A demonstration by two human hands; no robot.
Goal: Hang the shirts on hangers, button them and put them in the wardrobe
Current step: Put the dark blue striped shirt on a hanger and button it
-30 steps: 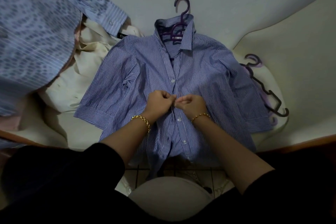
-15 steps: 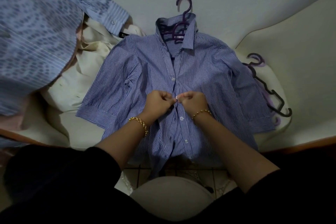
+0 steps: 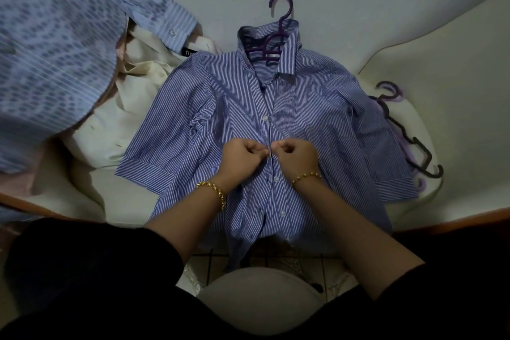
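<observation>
1. The striped shirt [image 3: 226, 107] lies flat on its back in the middle of the surface [image 3: 132, 201]. Its hem hangs over the near edge, so the whole front row of buttons is in your reach.
2. The purple hanger [image 3: 281, 12] is already inside the collar, with its hook pointing to the far edge. I judge that the hanging step is done and that the buttoning is now in hand.
3. Your left hand [image 3: 242, 157] and right hand [image 3: 296, 156] meet at the front opening, about halfway down the shirt. Both hands have their fingers [image 3: 255, 159] curled and pinching the two cloth edges together, one edge in each hand. This is probably to push a button through its hole, but the button itself is hidden between them.
4. One button [image 3: 265, 119] shows just above your hands and another [image 3: 276, 179] below them. Whether the lower ones are closed, I cannot tell.
5. The spare hangers [image 3: 414, 146] lie at the right edge, partly under the sleeve, ready for the next garments.
6. The cream shirt [image 3: 132, 107] and the patterned shirt [image 3: 55, 50] wait in a heap at the left side, apart from your work.
</observation>
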